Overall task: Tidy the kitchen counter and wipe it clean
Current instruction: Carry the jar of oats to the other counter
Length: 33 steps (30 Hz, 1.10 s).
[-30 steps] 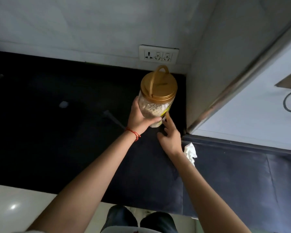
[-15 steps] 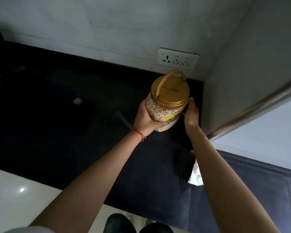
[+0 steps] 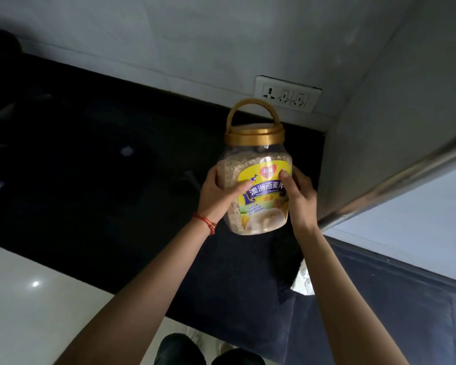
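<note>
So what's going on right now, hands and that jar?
Left hand and right hand both clamped on jar, lifted above the counter. Gold lid on. Nothing blocking.

I hold the oat jar (image 3: 258, 180) between both hands: my left hand (image 3: 217, 196) wraps its left side with the thumb across the yellow label, and my right hand (image 3: 298, 198) presses its right side. The jar is raised off the black table (image 3: 90, 180), tilted, its gold lid (image 3: 254, 135) and looped handle toward the wall socket (image 3: 287, 94) just beyond the jar. A red thread (image 3: 206, 223) circles my left wrist. Below the jar, near my right forearm, lies a crumpled white tissue (image 3: 303, 283).
</note>
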Each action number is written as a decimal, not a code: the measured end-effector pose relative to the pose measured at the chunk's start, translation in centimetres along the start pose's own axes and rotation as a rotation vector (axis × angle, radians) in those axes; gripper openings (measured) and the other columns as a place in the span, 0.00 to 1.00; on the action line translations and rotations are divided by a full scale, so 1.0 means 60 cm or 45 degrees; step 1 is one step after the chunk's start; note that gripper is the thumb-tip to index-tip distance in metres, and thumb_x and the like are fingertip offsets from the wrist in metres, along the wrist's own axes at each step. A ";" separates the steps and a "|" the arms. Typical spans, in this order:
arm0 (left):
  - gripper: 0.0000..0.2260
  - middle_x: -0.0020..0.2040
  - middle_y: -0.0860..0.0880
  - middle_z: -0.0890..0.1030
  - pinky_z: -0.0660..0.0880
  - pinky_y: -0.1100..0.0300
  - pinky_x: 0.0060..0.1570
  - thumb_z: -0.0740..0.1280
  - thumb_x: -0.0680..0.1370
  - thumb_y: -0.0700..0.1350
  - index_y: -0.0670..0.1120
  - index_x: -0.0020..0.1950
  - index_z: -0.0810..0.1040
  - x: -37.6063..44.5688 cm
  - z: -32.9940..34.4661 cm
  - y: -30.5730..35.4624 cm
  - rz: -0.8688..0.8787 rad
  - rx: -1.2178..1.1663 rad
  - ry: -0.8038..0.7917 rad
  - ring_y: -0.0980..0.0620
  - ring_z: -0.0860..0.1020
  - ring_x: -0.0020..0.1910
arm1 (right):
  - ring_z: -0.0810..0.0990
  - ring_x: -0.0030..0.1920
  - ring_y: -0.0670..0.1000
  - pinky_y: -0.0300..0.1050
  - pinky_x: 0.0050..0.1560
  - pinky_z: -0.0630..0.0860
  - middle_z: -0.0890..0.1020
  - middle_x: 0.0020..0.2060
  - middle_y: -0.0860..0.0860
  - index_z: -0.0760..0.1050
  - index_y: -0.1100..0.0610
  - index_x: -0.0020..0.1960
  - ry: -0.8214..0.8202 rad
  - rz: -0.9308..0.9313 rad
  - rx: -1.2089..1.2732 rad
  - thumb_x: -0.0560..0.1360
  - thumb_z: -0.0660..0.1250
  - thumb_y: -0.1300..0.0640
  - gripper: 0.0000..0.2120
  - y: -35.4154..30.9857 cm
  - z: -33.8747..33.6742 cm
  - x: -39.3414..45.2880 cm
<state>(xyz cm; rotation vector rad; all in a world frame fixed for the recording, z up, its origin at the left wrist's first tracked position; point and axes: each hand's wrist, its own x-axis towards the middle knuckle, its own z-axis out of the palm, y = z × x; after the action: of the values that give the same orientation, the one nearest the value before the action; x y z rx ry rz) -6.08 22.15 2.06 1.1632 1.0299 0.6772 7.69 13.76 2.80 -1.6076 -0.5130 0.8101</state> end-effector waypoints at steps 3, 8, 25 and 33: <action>0.35 0.49 0.46 0.81 0.80 0.63 0.37 0.74 0.59 0.54 0.41 0.62 0.71 -0.024 -0.025 0.016 -0.074 -0.134 0.072 0.53 0.82 0.42 | 0.78 0.52 0.45 0.36 0.50 0.77 0.75 0.57 0.53 0.75 0.52 0.61 -0.050 -0.068 0.004 0.68 0.71 0.49 0.22 -0.011 0.014 -0.034; 0.42 0.50 0.43 0.82 0.79 0.48 0.49 0.76 0.53 0.63 0.41 0.61 0.74 -0.092 -0.097 0.020 -0.176 -0.348 0.136 0.45 0.82 0.47 | 0.81 0.53 0.51 0.45 0.46 0.81 0.74 0.57 0.57 0.72 0.44 0.57 -0.409 -0.043 0.171 0.67 0.73 0.52 0.20 -0.036 0.057 -0.093; 0.32 0.49 0.41 0.84 0.80 0.44 0.49 0.70 0.56 0.60 0.45 0.55 0.77 -0.371 -0.521 -0.030 -0.190 -0.511 0.721 0.40 0.82 0.47 | 0.84 0.46 0.51 0.44 0.39 0.81 0.82 0.50 0.51 0.67 0.46 0.64 -1.023 0.225 0.040 0.69 0.68 0.54 0.25 0.000 0.449 -0.380; 0.37 0.51 0.39 0.82 0.79 0.42 0.50 0.71 0.55 0.61 0.43 0.58 0.73 -0.480 -0.742 -0.072 -0.209 -0.645 1.042 0.38 0.82 0.48 | 0.84 0.47 0.47 0.44 0.42 0.81 0.82 0.51 0.48 0.69 0.41 0.62 -1.277 0.211 -0.229 0.56 0.73 0.36 0.36 0.054 0.682 -0.505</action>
<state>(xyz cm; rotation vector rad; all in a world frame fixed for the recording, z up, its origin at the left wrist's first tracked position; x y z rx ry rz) -58.61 14.16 3.92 0.3305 1.4888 1.2413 -43.08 18.62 4.09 -1.3194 -1.1846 1.7395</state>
